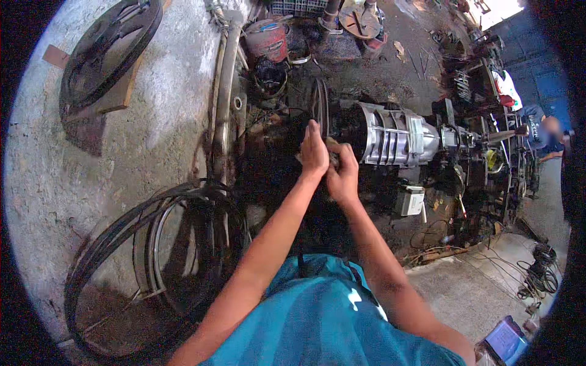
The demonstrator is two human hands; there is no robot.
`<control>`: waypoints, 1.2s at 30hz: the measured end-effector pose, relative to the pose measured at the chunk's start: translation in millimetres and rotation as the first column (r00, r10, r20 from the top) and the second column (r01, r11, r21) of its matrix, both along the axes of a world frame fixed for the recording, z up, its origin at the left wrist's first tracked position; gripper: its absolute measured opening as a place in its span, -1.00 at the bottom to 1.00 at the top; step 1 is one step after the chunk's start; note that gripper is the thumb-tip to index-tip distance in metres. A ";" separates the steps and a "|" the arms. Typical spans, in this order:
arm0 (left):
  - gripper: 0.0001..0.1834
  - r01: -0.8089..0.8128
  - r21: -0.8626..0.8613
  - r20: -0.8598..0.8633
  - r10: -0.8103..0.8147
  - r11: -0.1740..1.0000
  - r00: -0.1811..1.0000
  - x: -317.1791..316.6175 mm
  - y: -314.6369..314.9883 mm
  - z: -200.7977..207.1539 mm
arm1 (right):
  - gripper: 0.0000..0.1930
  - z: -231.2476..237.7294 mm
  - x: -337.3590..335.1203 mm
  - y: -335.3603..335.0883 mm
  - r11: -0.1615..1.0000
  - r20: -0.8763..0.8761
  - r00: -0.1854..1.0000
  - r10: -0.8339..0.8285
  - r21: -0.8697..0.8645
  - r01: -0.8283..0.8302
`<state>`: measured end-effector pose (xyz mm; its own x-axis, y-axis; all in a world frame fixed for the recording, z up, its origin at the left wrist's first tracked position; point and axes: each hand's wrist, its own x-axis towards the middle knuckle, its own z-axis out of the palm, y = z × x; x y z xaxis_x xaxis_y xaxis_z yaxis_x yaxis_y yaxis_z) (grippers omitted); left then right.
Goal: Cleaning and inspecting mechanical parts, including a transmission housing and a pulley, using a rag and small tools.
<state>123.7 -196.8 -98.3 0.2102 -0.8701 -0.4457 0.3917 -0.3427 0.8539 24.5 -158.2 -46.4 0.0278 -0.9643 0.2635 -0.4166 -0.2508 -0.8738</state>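
A ribbed silver gearbox housing (394, 135) lies on its side in the middle of the workshop floor, its dark bell end toward me. My left hand (314, 151) reaches to that dark end, fingers pointing up and held together. My right hand (343, 172) is pressed right beside it, curled around a small pale rag-like piece (332, 144) between the two hands. What the fingers touch underneath is hidden in shadow. My teal shirt (317, 317) fills the lower middle.
A grey plastered wall (152, 122) stands to the left with dark metal hoops (152, 244) leaning on it and a ring (110, 52) hung above. A red bucket (267, 39) sits at the back. Scrap parts and cables crowd the right; a person in blue (549, 137) sits far right.
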 end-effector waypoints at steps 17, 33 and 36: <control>-0.53 0.048 -0.449 0.778 0.364 0.892 0.511 -56.2 25.0 -17.8 | -0.70 -19.5 11.2 -191.0 0.982 -0.334 0.925 -0.182 -0.017 0.187; -0.61 0.027 -0.231 0.628 0.128 0.973 0.768 -51.6 -4.4 31.8 | -0.48 -36.1 0.1 -274.6 0.904 -0.485 0.867 0.118 0.413 0.107; -0.64 0.022 -0.200 0.665 0.119 0.980 0.737 -54.4 1.3 26.1 | -0.55 -47.1 -3.8 -268.0 0.931 -0.419 0.904 0.091 0.358 0.071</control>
